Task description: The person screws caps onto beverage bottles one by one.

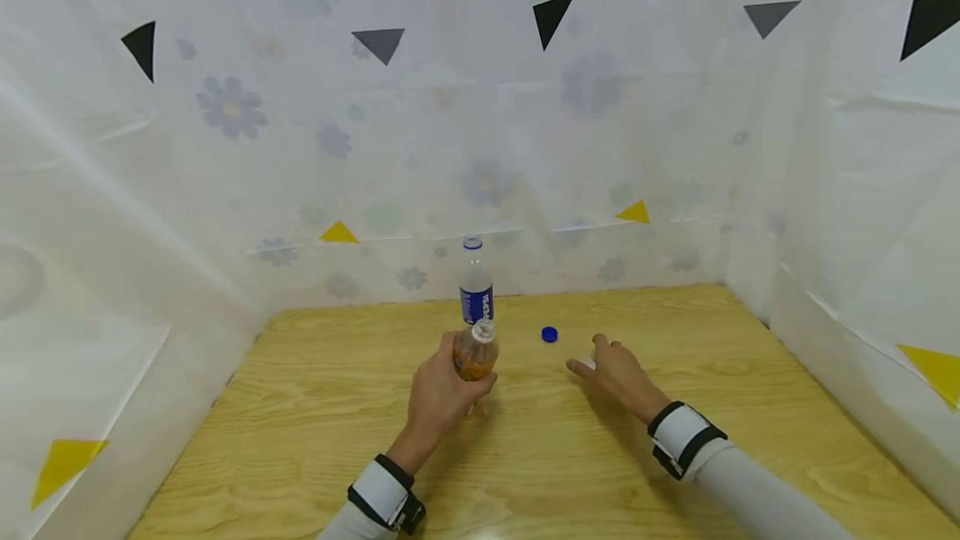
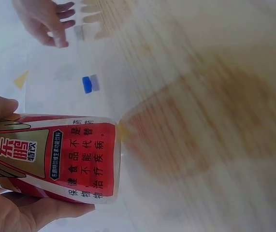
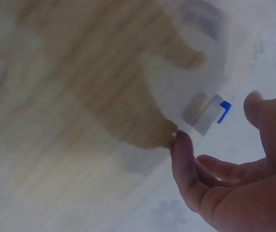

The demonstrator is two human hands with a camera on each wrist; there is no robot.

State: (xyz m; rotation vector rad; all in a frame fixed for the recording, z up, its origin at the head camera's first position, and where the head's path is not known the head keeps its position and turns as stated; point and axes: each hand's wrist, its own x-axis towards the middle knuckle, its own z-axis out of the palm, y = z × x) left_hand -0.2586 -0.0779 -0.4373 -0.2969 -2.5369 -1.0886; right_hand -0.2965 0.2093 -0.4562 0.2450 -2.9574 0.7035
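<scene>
My left hand (image 1: pixel 438 394) grips an uncapped clear plastic bottle (image 1: pixel 477 348) around its sides. Its red and gold label (image 2: pixel 82 159) shows in the left wrist view, and an orange-brown tint shows from above. Right behind it stands an uncapped Pepsi bottle (image 1: pixel 477 283) with a blue label. My right hand (image 1: pixel 618 373) hovers with thumb and fingers apart, holding nothing. A white cap (image 3: pixel 208 118) lies on the table close to its fingertips, mostly hidden by the hand in the head view. Left of that hand lies a blue cap (image 1: pixel 549 334).
The wood-grain table (image 1: pixel 315 407) is glossy and reflects the hands and bottles. White patterned curtains (image 1: pixel 420 148) close it in at the back and both sides.
</scene>
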